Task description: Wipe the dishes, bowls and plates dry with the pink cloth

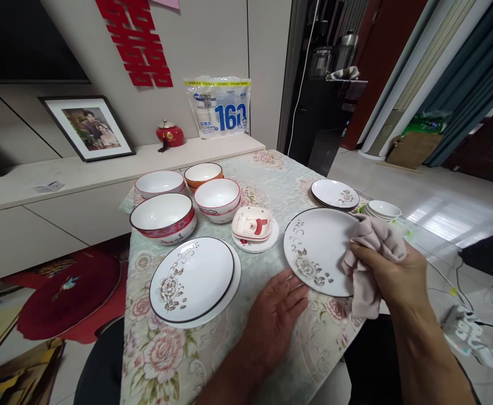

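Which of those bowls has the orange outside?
The orange bowl at the back, nearest the wall shelf. Its outer wall is orange; the other three large bowls are white with red trim.

Bright daylight enters from the right, glaring on the floor [436,208]; edges bend wide-angle, focus sharp.

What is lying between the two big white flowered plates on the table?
In the head view, only bare flowered tablecloth separates the left plate from the right plate.

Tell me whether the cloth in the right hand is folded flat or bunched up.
Bunched up. The pink cloth is crumpled in the right hand, its loose end hanging, pressed on the floral plate's rim.
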`<action>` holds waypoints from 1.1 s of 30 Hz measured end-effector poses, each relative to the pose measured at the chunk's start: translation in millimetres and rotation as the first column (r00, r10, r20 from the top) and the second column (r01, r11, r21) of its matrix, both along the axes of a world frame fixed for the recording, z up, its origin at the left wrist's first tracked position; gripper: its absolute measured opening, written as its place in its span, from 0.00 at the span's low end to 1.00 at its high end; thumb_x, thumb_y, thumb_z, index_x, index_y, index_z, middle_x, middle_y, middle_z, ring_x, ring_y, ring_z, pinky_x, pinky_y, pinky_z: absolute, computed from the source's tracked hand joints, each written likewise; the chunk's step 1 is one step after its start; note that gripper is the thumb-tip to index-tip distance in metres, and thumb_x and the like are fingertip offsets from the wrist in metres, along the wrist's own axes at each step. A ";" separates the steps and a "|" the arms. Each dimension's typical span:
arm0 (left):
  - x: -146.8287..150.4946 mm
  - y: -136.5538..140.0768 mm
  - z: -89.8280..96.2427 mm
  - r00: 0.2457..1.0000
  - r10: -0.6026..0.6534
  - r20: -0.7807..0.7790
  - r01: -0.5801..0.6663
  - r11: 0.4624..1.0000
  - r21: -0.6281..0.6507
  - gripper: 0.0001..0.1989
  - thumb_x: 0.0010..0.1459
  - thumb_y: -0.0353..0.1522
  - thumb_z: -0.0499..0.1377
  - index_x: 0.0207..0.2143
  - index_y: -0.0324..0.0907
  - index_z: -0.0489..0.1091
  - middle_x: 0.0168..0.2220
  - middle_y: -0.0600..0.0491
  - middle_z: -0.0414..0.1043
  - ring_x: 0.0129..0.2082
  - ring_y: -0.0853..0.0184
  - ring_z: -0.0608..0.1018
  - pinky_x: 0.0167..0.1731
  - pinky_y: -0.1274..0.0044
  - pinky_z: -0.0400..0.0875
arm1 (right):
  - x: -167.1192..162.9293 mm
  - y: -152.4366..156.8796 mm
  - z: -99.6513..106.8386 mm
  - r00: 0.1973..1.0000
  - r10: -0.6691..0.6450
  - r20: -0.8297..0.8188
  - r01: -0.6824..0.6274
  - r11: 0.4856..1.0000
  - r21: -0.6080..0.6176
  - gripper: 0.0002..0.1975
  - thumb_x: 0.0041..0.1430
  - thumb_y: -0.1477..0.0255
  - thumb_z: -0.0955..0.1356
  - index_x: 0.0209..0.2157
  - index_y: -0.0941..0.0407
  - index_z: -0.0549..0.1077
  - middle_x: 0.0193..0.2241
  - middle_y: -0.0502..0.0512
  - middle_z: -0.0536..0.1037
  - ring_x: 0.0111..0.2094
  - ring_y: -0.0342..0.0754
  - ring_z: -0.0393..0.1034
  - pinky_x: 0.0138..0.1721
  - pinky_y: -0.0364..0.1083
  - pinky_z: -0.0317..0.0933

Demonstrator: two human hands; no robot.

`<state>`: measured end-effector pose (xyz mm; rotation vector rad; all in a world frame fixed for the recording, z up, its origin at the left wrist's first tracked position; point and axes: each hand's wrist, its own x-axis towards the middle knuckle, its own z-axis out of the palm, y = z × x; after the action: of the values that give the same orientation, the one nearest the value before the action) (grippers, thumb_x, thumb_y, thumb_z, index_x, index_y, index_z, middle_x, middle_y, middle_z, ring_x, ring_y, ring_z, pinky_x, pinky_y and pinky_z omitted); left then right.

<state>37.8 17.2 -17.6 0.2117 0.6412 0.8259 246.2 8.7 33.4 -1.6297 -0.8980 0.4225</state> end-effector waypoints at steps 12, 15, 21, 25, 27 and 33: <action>-7.1 9.1 12.9 0.963 0.074 0.259 -0.063 0.997 -0.048 0.30 0.68 0.50 0.48 0.60 0.38 0.67 0.61 0.38 0.70 0.56 0.51 0.77 0.60 0.59 0.65 | -56.2 -22.7 11.6 0.370 0.224 0.901 -0.382 0.921 -0.072 0.22 0.64 0.79 0.62 0.57 0.54 0.70 0.47 0.60 0.81 0.45 0.53 0.78 0.42 0.47 0.73; -12.8 10.9 20.1 0.955 0.068 0.288 -0.064 0.998 -0.024 0.33 0.68 0.52 0.47 0.57 0.35 0.70 0.55 0.38 0.76 0.57 0.49 0.75 0.61 0.60 0.64 | -78.2 -28.4 7.6 0.275 0.268 0.923 -0.434 0.892 -0.129 0.17 0.65 0.79 0.62 0.53 0.57 0.73 0.43 0.63 0.81 0.42 0.55 0.78 0.39 0.50 0.75; -15.3 13.0 21.0 0.987 -0.001 0.162 0.032 0.981 -0.190 0.24 0.69 0.39 0.49 0.54 0.30 0.72 0.44 0.39 0.81 0.51 0.51 0.80 0.57 0.62 0.69 | -102.6 -42.4 -8.8 0.088 0.371 0.924 -0.422 0.854 -0.303 0.19 0.60 0.82 0.65 0.53 0.60 0.74 0.52 0.69 0.78 0.52 0.62 0.75 0.48 0.55 0.76; -13.0 13.4 16.3 0.990 -0.015 0.142 0.049 0.968 -0.244 0.20 0.67 0.38 0.52 0.48 0.30 0.75 0.40 0.39 0.81 0.47 0.51 0.81 0.54 0.63 0.71 | -93.8 -40.2 1.6 0.176 0.603 0.778 -0.565 0.709 -0.421 0.23 0.55 0.87 0.64 0.50 0.57 0.76 0.52 0.64 0.78 0.54 0.58 0.74 0.48 0.51 0.75; -12.2 13.2 13.3 0.986 -0.052 0.158 0.085 0.973 -0.214 0.18 0.64 0.38 0.57 0.42 0.30 0.77 0.39 0.39 0.81 0.47 0.50 0.81 0.54 0.63 0.72 | -84.9 -34.7 9.5 0.268 0.750 0.605 -0.680 0.592 -0.433 0.21 0.55 0.87 0.63 0.45 0.53 0.77 0.48 0.58 0.79 0.49 0.52 0.75 0.46 0.47 0.73; -7.0 9.1 9.7 0.989 -0.098 0.112 0.112 0.984 -0.136 0.13 0.58 0.36 0.63 0.38 0.33 0.78 0.36 0.41 0.82 0.50 0.48 0.80 0.53 0.63 0.70 | -52.1 -18.3 12.0 0.783 0.552 0.287 -0.583 0.812 0.027 0.09 0.67 0.72 0.65 0.42 0.51 0.78 0.37 0.51 0.81 0.37 0.47 0.76 0.37 0.44 0.69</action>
<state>30.8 26.3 -8.0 0.0715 0.5820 0.6821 194.1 -9.6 45.4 -1.2987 -1.6094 0.5583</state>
